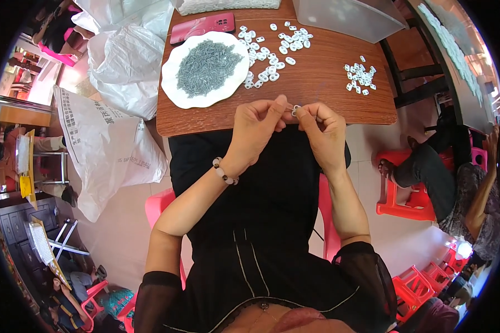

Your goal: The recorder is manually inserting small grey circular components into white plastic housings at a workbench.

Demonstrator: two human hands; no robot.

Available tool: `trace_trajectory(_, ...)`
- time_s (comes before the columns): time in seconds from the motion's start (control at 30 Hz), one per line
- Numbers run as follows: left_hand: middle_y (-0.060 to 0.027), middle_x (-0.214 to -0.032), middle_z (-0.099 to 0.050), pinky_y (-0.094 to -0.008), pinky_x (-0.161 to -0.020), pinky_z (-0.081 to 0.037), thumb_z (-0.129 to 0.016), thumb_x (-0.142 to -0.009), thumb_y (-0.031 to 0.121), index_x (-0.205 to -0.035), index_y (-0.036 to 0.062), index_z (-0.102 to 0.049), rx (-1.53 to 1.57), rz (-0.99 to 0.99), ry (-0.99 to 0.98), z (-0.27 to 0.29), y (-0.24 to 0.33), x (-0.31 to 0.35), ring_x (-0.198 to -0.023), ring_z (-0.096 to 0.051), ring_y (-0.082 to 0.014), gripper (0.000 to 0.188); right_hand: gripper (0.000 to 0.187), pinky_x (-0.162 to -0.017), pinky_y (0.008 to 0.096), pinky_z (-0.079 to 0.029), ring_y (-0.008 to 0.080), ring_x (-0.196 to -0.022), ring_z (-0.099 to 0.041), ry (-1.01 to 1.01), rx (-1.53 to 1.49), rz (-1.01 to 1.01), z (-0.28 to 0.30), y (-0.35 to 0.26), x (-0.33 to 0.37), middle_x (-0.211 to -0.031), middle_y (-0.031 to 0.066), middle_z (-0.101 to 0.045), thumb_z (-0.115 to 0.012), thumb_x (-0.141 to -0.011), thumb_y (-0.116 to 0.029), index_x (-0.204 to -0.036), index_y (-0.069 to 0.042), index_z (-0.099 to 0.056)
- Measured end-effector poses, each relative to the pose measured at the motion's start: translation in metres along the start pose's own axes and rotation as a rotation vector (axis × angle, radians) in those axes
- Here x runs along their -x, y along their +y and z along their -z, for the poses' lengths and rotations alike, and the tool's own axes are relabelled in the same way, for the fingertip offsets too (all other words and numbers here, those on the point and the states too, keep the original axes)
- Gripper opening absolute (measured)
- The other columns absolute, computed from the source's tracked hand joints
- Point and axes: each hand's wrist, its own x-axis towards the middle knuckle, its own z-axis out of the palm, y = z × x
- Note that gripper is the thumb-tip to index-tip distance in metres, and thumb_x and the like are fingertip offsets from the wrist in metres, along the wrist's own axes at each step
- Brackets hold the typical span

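White piece (pixel 296 110): between your fingertips, by near edge of tabletop (pixel 316 72). Right hand (pixel 328 130): grip pinched on piece. Left hand (pixel 254 126): fingers bunched beside it; cannot tell whether grip holds anything. Pinch lightly at rim, leave hole uncovered, brace wrists. Beyond: loose pieces (pixel 273 77), grey rods (pixel 208 69) on plate (pixel 170 84); avoid knocking them.
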Motion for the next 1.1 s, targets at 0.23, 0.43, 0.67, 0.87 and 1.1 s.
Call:
trace_trajectory(0.23, -0.0029, -0.079, -0.068, -0.0186, -0.059, -0.045, -0.061, -0.093, 0.024, -0.097, -0.0011, -0.069, -0.048, -0.029, 0.039, 0.008, 0.005, -0.007, -0.063, -0.054, -0.0042, 0.027, 0.012, -0.058, 0.0169, -0.036, 0.0013, -0.062, -0.047, 0.013, 0.014, -0.025, 0.007, -0.001, -0.003, -0.067, -0.0047, -0.055, -0.062, -0.090, -0.008, -0.082, 0.000, -0.065)
trace_trajectory(0.43, -0.0066, -0.082, -0.068, -0.0229, -0.059, -0.047, -0.064, -0.088, 0.014, -0.098, -0.0019, -0.067, -0.490, -0.238, 0.037, 0.007, 0.023, -0.024, -0.063, -0.058, -0.0095, 0.020, 0.012, -0.057, 0.0170, -0.035, 0.0013, -0.062, -0.047, 0.031, 0.000, -0.003, 0.009, -0.004, -0.005, -0.067, -0.0045, -0.055, -0.063, -0.090, -0.008, -0.081, 0.000, -0.064)
trace_trajectory(0.67, -0.0140, -0.091, -0.061, -0.0388, -0.071, -0.049, -0.067, -0.079, 0.018, -0.097, 0.0044, -0.068, -1.276, -0.640, 0.031, 0.015, 0.029, -0.095, -0.082, -0.061, -0.0282, 0.023, 0.014, -0.057, 0.0178, -0.041, 0.0012, -0.061, -0.051, 0.050, -0.043, 0.031, 0.014, -0.002, -0.005, -0.065, -0.0027, -0.059, -0.065, -0.088, -0.010, -0.080, 0.002, -0.064)
trace_trajectory(0.87, -0.0149, -0.093, -0.060, -0.0413, -0.076, -0.049, -0.070, -0.079, 0.024, -0.095, 0.0060, -0.066, -1.414, -0.705, -0.096, 0.007, 0.020, -0.126, -0.089, -0.059, -0.0333, 0.025, 0.013, -0.057, 0.0196, -0.043, 0.0032, -0.061, -0.053, 0.064, -0.009, 0.050, 0.015, -0.005, -0.005, -0.064, -0.0006, -0.060, -0.066, -0.087, -0.009, -0.080, 0.002, -0.064)
trace_trajectory(1.1, -0.0144, -0.084, -0.061, -0.0426, -0.074, -0.049, -0.068, -0.081, 0.020, -0.094, 0.0043, -0.066, -1.451, -0.771, -0.097, 0.002, 0.012, -0.130, -0.087, -0.059, -0.0341, 0.021, 0.011, -0.058, 0.0188, -0.040, 0.0028, -0.062, -0.051, 0.056, -0.007, 0.066, 0.015, -0.002, -0.007, -0.067, -0.0022, -0.058, -0.065, -0.088, -0.008, -0.081, 0.001, -0.064)
